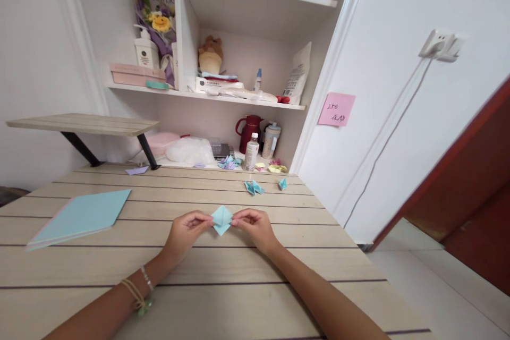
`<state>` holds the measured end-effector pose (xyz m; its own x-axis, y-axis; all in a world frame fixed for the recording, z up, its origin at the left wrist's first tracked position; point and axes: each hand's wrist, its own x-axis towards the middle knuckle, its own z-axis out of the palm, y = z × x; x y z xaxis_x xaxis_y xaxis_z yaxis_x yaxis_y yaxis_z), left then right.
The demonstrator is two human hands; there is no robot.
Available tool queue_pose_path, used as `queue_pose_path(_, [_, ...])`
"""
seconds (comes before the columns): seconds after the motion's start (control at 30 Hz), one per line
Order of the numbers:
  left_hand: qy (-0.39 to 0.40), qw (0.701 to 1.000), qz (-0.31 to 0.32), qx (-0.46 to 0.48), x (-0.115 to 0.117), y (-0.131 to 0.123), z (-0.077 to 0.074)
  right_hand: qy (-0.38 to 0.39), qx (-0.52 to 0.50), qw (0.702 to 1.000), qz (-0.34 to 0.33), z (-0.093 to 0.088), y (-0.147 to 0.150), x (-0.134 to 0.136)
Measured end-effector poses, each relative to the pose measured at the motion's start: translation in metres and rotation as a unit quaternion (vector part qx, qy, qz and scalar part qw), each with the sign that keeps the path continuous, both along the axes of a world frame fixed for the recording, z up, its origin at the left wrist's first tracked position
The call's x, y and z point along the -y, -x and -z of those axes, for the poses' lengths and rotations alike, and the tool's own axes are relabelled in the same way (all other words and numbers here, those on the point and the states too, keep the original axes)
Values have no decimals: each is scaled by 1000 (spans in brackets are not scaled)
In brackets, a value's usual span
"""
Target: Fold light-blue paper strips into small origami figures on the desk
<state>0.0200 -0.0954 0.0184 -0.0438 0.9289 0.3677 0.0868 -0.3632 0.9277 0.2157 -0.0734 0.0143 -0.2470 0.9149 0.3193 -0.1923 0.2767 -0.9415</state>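
A small light-blue folded paper point(222, 220), diamond-shaped with a crease down its middle, is held up over the slatted table. My left hand point(186, 230) pinches its left corner between thumb and fingers. On the other side, my right hand point(255, 227) pinches the right corner in the same way. Just beyond the hands lie a blue folded paper piece point(254, 187) and a smaller blue folded piece point(282, 184). To the left rests a stack of square paper sheets point(83, 215) with a light-blue sheet on top.
A raised wooden stand point(83, 123) on black legs occupies the table's back left. Along the back are a clear bottle point(251, 153), a red jug point(249, 134) and a pile of blue and purple folded papers point(230, 162). White shelves point(207, 96) rise behind the table point(199, 303).
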Motion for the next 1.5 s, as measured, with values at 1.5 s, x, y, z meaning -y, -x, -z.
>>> queue_pose_path(1.5, [164, 978, 130, 5, -1, -1, 10, 44, 126, 991, -31, 4, 3, 5])
